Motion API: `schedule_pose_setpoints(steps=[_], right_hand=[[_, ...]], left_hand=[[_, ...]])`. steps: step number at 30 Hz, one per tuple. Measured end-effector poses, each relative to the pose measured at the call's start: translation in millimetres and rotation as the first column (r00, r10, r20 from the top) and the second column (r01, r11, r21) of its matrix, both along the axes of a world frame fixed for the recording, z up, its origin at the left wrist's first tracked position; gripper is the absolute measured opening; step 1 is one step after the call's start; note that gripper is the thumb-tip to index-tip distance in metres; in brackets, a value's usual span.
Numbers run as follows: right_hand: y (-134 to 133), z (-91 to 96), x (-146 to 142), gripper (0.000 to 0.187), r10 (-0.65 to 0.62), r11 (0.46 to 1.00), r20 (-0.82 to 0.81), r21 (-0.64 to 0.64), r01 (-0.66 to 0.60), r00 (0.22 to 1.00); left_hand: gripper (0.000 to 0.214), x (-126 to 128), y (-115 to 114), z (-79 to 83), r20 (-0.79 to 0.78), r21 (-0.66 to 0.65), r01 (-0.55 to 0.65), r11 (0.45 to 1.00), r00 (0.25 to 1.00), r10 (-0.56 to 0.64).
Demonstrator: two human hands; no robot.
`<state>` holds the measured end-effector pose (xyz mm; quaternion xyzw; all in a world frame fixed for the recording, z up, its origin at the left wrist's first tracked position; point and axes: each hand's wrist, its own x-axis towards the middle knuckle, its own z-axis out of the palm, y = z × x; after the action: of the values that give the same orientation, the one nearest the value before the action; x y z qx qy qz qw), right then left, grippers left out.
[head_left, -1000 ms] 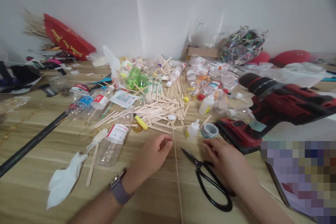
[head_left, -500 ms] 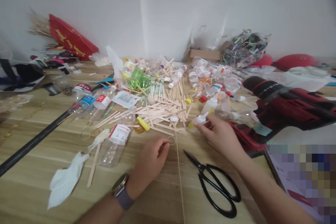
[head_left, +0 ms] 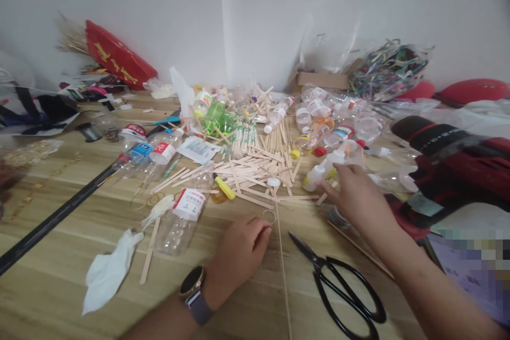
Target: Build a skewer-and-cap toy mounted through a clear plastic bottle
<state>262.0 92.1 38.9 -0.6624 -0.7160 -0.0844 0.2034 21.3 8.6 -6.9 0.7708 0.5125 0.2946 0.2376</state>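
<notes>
My left hand (head_left: 244, 244), with a watch on the wrist, is pinched closed on a thin pale ring (head_left: 269, 216) just above the table. A thin wooden stick (head_left: 283, 271) lies beside its fingertips. My right hand (head_left: 356, 194) is at a small white glue bottle (head_left: 314, 178) that stands upright. Its thumb and forefinger are apart, with the thumb close to the bottle; I cannot tell whether it touches. Black-handled scissors (head_left: 334, 281) lie between my forearms. A white bottle cap (head_left: 273, 182) rests near the loose craft sticks (head_left: 255, 170).
A red and black power drill (head_left: 450, 164) stands at the right. Clear plastic bottles (head_left: 183, 223) lie left of my left hand, near a white tissue (head_left: 109, 273) and a yellow-handled tool (head_left: 225, 186). A long black rod (head_left: 59, 231) crosses the left side.
My right hand has moved right and its fingers have parted from the glue bottle, which now stands upright. My left hand keeps the ring. The view has shifted slightly left.
</notes>
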Motion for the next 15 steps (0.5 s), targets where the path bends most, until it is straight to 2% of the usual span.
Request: schedule_pose_setpoints(steps=[2,4,5,8,12,15], right_hand=[[-16,7.4,-5,0.033,0.011,0.973,0.233,0.221,-0.064,0.972],[-30,10.0,-15,0.025,0.044,0.955,0.346,0.26,-0.141,0.937],[-35,8.2,-21,0.023,0.102,0.958,0.365,0.214,-0.19,0.925],[-41,-8.3,-36,0.015,0.277,0.959,0.401,-0.056,-0.279,0.873],[-41,-32.6,-45,0.01,0.302,0.953,0.435,-0.111,-0.283,0.848],[-39,-37.9,-44,0.008,0.299,0.953,0.464,-0.109,-0.281,0.834]], left_hand=[[0.022,0,0,-0.1,-0.003,-0.005,-0.004,1.0,1.0,0.004],[0.021,1,0,-0.4,-0.003,-0.002,-0.003,1.0,1.0,0.003],[0.021,2,0,-0.6,-0.003,-0.002,-0.001,1.0,1.0,0.001],[0.02,3,0,-1.2,-0.005,0.005,-0.006,1.0,1.0,0.006],[0.02,2,0,-1.9,-0.004,0.017,-0.012,1.0,1.0,0.012],[0.02,2,0,-2.0,0.003,0.036,-0.011,0.999,1.0,0.011]])
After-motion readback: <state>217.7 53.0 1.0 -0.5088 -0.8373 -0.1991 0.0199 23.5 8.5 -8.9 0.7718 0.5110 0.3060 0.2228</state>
